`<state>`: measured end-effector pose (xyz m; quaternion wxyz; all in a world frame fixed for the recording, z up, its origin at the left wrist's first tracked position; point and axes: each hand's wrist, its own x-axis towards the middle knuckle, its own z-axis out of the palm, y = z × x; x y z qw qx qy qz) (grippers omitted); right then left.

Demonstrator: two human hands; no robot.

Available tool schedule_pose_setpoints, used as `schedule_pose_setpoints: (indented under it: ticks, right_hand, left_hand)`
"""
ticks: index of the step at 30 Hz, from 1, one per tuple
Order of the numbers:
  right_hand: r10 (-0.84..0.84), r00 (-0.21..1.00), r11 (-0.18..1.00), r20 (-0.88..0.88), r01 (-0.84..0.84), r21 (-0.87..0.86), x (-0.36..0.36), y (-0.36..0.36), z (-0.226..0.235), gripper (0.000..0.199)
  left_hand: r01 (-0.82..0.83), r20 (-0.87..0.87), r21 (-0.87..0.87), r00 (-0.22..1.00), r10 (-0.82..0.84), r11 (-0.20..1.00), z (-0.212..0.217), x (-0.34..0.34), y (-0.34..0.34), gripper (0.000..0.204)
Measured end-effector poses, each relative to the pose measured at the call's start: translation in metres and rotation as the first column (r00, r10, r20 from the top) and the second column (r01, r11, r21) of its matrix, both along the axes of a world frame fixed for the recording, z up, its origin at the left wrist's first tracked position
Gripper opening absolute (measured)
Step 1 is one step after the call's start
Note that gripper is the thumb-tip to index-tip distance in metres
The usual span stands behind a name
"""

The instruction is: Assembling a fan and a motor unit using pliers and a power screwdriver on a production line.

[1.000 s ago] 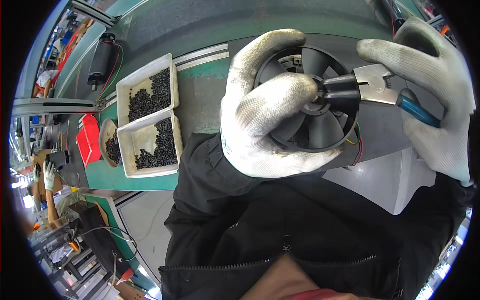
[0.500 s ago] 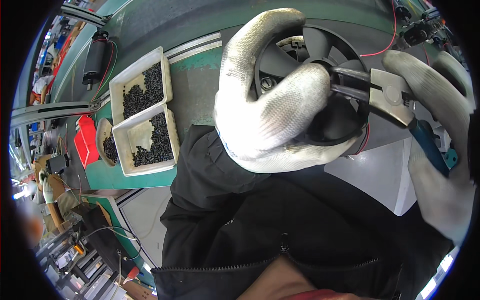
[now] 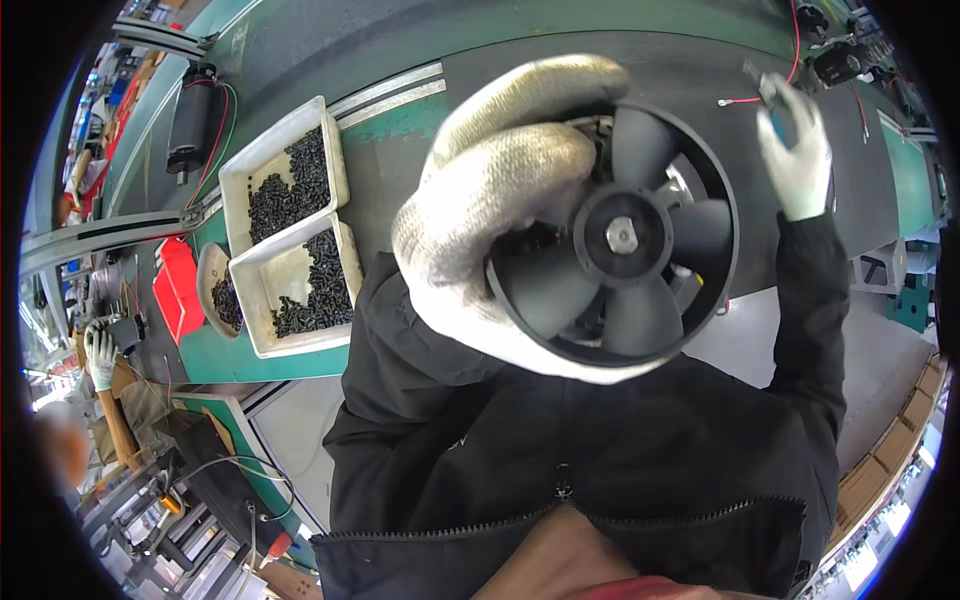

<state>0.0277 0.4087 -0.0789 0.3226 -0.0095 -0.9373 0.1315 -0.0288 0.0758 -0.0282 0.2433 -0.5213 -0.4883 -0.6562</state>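
Observation:
A black round fan [image 3: 705,232] with several broad blades is held up close in front of me, its hub facing me and a metal shaft end showing in the middle. My left hand [image 3: 500,200], in a white knit glove, is closed round the fan's left rim. Farther off, at the right, my gloved right hand [image 3: 802,165] is over the dark work surface. It grips pliers [image 3: 778,122], with a bit of teal handle showing between the fingers and the metal head pointing away. Most of the pliers is hidden by the hand.
At the left stand two white trays [image 3: 240,200] of small black parts, a small dish [image 3: 208,268] and a red bin [image 3: 177,290]. A black cylindrical motor [image 3: 192,125] lies beyond them. A red wire [image 3: 740,101] lies near my right hand. Another person's gloved hand [image 3: 101,355] shows far left.
My right hand has taken the pliers off the fan's centre and moved away to the far right. The fan has come nearer, and my left thumb no longer covers its hub.

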Motion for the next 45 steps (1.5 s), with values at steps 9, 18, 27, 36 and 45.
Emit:
schedule_pose_setpoints:
  ticks: [9, 18, 27, 36, 45]
  right_hand:
    - [0.472, 0.865, 0.631, 0.171, -0.196, -0.75, 0.045, -0.122, 0.0, 0.08]
    - [0.551, 0.8, -0.043, -0.239, -0.259, -0.965, -0.007, -0.154, 0.015, 0.059]
    - [0.406, 0.763, 0.591, 0.503, 0.201, -0.781, -0.21, -0.121, 0.09, 0.036]
    - [-0.226, 0.811, 0.827, 0.54, -0.133, 0.547, -0.367, 0.04, 0.04, 0.048]
    - [0.941, 0.008, 0.192, 0.337, -0.836, -0.515, -0.29, -0.514, 0.055, 0.048]
  left_hand:
    - [0.02, 0.14, 0.01, 0.99, -0.021, 1.0, -0.004, 0.0, 0.009, 0.082]
    - [0.502, 0.888, 0.272, 0.197, -0.415, 0.821, -0.071, -0.025, 0.052, 0.068]
    - [0.708, 0.731, 0.64, -0.441, -0.521, 0.298, -0.161, 0.066, 0.086, 0.046]
    - [0.655, 0.845, 0.494, -0.206, -0.493, 0.572, -0.111, 0.057, -0.004, 0.028]
    - [0.712, 0.871, 0.456, -0.233, -0.433, 0.534, -0.104, 0.059, -0.016, 0.025]
